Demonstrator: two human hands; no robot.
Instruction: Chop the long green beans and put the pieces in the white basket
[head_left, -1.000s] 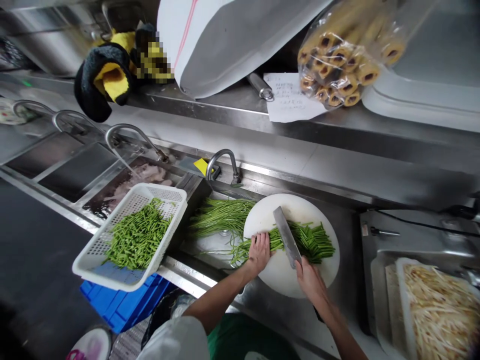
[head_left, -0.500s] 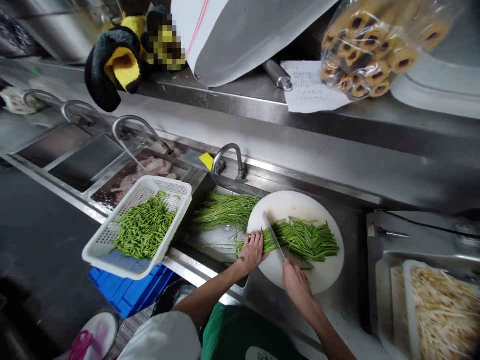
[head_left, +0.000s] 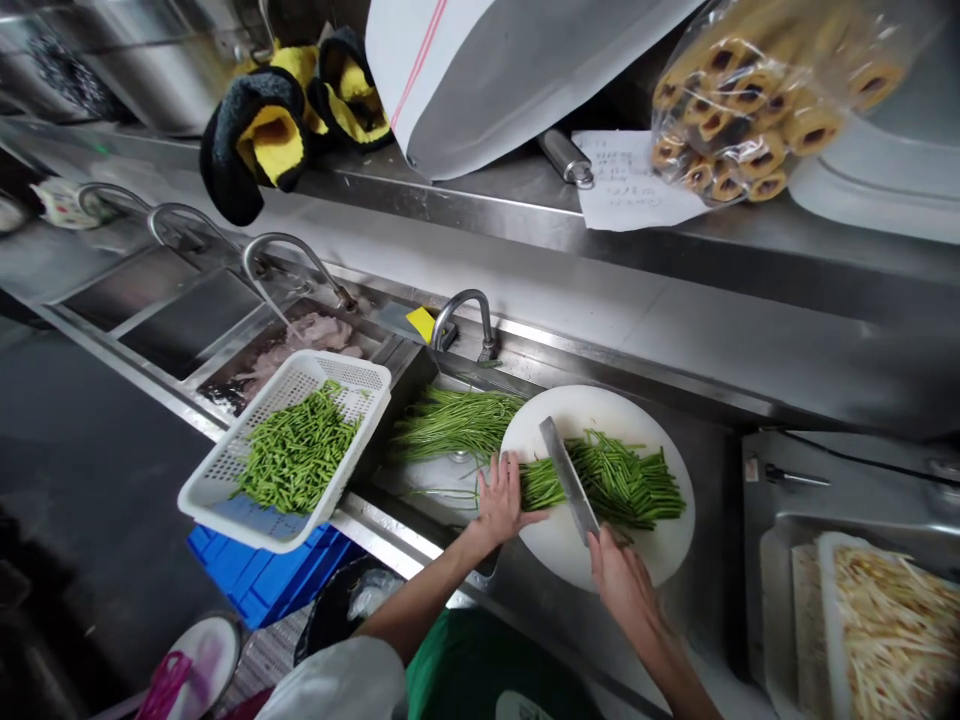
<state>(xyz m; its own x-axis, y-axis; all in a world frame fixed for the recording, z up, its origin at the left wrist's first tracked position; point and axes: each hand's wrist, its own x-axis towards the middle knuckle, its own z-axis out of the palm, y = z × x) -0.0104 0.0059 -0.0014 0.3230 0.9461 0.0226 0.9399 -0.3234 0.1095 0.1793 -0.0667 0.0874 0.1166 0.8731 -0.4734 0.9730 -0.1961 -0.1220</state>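
In the head view a round white cutting board [head_left: 540,547] lies across the sink. My right hand [head_left: 621,575] grips a kitchen knife [head_left: 571,480], its broad blade slanting over the board. Right of the blade is a pile of cut green stalks [head_left: 634,485]. My left hand [head_left: 501,503] is at the board's left edge, fingers stretched and thumb apart, touching the bunch of stalks [head_left: 541,483] left of the blade. Long uncut green stalks [head_left: 454,422] lie in the sink basin beyond that hand.
A white perforated basket [head_left: 201,497] of short green pieces rests at the left over a blue crate [head_left: 274,575]. A curved faucet [head_left: 466,295] stands behind the basin. Pale meat [head_left: 311,335] lies in another basin. Bean sprouts [head_left: 900,620] fill a container at the right.
The knife has moved right and tilted, showing more of its blade, and the cut stalks have shifted. My left hand's fingers have straightened and spread. The camera view has moved slightly.
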